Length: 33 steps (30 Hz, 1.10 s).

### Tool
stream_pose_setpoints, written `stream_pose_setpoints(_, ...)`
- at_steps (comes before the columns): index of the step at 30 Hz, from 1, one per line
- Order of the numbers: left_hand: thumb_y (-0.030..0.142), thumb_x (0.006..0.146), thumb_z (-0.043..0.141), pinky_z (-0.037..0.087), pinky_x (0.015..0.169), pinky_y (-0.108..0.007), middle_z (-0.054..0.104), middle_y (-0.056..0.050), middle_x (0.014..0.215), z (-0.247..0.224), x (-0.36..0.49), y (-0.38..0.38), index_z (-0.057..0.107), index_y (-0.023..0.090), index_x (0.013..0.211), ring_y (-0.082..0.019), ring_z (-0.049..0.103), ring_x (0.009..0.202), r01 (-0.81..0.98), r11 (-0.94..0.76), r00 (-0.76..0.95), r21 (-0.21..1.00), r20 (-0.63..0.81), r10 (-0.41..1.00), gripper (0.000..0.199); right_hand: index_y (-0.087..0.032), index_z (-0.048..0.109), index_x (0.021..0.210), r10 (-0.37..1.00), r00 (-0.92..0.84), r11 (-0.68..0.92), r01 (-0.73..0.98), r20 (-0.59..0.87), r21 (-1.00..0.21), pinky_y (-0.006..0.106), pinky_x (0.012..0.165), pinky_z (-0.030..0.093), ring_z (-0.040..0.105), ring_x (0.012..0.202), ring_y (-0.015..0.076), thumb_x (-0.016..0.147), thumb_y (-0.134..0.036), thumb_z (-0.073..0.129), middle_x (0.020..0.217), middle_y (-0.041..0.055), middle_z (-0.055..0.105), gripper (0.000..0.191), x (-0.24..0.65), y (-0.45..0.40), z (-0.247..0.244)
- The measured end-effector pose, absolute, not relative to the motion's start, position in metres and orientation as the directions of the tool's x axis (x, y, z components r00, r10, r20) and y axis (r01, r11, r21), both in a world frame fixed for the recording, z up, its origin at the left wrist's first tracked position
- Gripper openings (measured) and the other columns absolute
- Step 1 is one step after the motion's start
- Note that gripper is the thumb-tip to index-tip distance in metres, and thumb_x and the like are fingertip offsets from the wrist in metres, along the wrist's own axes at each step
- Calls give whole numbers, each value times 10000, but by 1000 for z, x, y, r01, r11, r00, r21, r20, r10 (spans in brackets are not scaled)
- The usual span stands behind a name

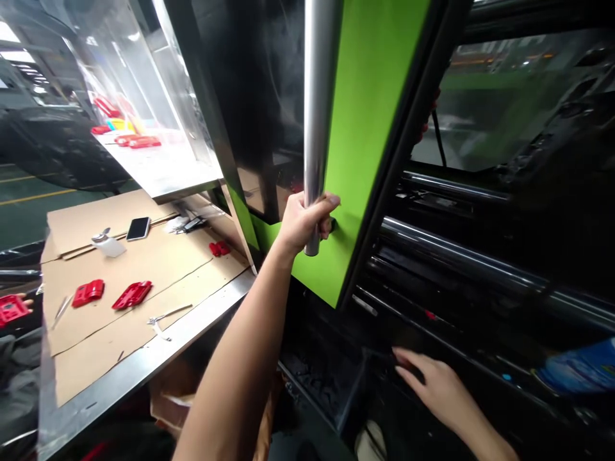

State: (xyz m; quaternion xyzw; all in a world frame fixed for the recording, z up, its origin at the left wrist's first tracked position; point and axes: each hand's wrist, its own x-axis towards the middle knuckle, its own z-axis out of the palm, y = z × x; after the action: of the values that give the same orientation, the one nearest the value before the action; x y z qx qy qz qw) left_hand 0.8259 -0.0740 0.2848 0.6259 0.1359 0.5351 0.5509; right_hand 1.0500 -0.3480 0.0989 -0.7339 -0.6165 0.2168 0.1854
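Left-hand grip (307,221): closed fully around the lower end of a polished steel tubular handle (319,115), which runs upright along a bright green machine door panel (369,128). Right-hand grip (435,384): open, fingers spread flat, resting on the dark inner machine bed (471,288) below the door; it has hold of nothing.

Head view, left side: a steel-edged table (144,365) covered with brown cardboard sheets (144,269) carries two red moulded plastic parts (113,293), a smaller red piece (219,248), a black smartphone (138,228), a white scraper-like tool (106,243) and thin metal tweezers (166,316). More red parts (129,139) lie on a raised shelf behind a clear guard panel (120,64).
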Motion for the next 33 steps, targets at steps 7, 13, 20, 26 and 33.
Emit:
stream_pose_setpoints(7, 298, 774, 767, 402, 324, -234, 529, 19, 434, 284, 826, -71, 601, 120, 776, -143, 470, 334, -436, -344, 406, 832, 523, 749, 244, -368, 440, 1449, 967, 253, -186, 767, 22, -614, 485, 1226, 301, 330, 1457, 221, 923, -636, 462, 1570, -53, 358, 591, 1058, -314, 114)
stream_pose_setpoints(13, 293, 756, 779, 399, 323, -233, 534, 12, 440, 283, 825, -70, 601, 122, 768, -145, 476, 342, -451, -325, 421, 831, 519, 744, 247, -422, 580, 1302, 911, 413, -337, 731, -8, -593, 511, 1175, 394, 483, 1351, 245, 877, -707, 484, 1430, -71, 540, 520, 1095, -361, 123)
stream_pose_setpoints(20, 303, 745, 799, 409, 334, -225, 538, 15, 446, 284, 824, -71, 618, 119, 780, -135, 480, 349, -429, -316, 404, 846, 493, 771, 261, -376, 696, 1177, 879, 451, -454, 694, -154, -558, 418, 1097, 492, 598, 1227, 250, 842, -722, 519, 1256, -41, 678, 513, 1102, -401, 127)
stream_pose_setpoints(26, 290, 758, 797, 388, 335, -234, 519, 20, 448, 285, 823, -70, 634, 134, 771, -135, 468, 354, -439, -340, 382, 832, 515, 767, 226, -392, 726, 1108, 889, 451, -341, 762, 74, -550, 405, 1060, 495, 632, 1159, 264, 858, -654, 572, 1191, -41, 709, 394, 1116, -393, 185)
stream_pose_setpoints(33, 361, 769, 804, 390, 368, -241, 498, 33, 451, 285, 817, -69, 622, 160, 832, -143, 465, 377, -359, -303, 408, 883, 440, 800, 278, -257, 767, 939, 844, 352, 15, 738, 405, -674, 369, 880, 544, 680, 964, 273, 859, -551, 646, 999, 46, 749, 328, 1147, -280, 301)
